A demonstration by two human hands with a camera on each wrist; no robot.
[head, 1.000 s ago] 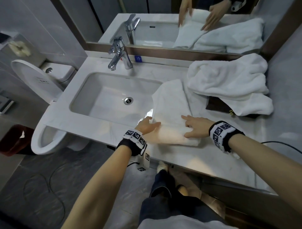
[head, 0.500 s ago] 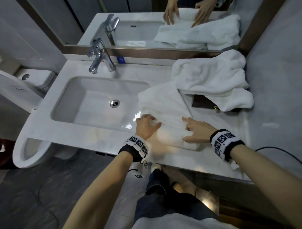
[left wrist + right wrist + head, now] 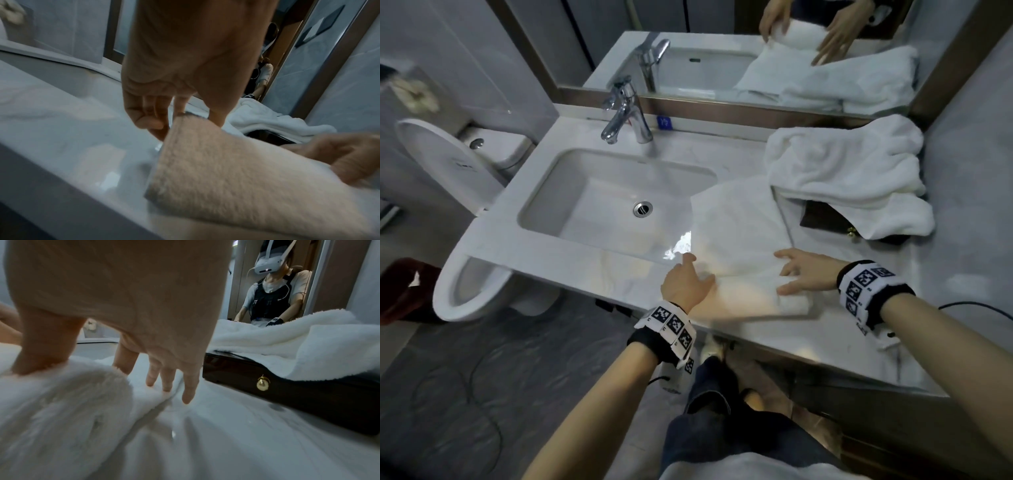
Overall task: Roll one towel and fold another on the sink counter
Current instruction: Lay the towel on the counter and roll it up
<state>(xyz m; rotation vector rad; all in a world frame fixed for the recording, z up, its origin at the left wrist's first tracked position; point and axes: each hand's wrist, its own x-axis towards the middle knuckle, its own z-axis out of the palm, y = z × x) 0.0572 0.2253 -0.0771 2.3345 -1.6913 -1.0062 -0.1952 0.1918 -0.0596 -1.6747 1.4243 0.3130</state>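
A white towel [image 3: 736,219] lies flat on the counter right of the sink. Its near end is wound into a thick roll [image 3: 750,298] by the front edge. My left hand [image 3: 686,279] sits at the roll's left end [image 3: 226,170], fingers [image 3: 148,120] reaching down beside it, thumb across the top. My right hand [image 3: 799,270] presses on the right end, thumb against the roll [image 3: 61,402], straight spread fingers [image 3: 168,379] on the flat part beyond. A second white towel [image 3: 849,174] lies crumpled at the back right.
The crumpled towel [image 3: 287,344] drapes over a dark wooden box [image 3: 287,394] with a brass knob. The sink basin [image 3: 592,192] and faucet [image 3: 625,113] are to the left, the mirror [image 3: 722,51] behind. A toilet [image 3: 458,192] stands left of the counter [image 3: 825,335].
The left hand, curled over the roll half a second ago, now has its fingers stretched out at the roll's left end. The right hand has hardly moved.
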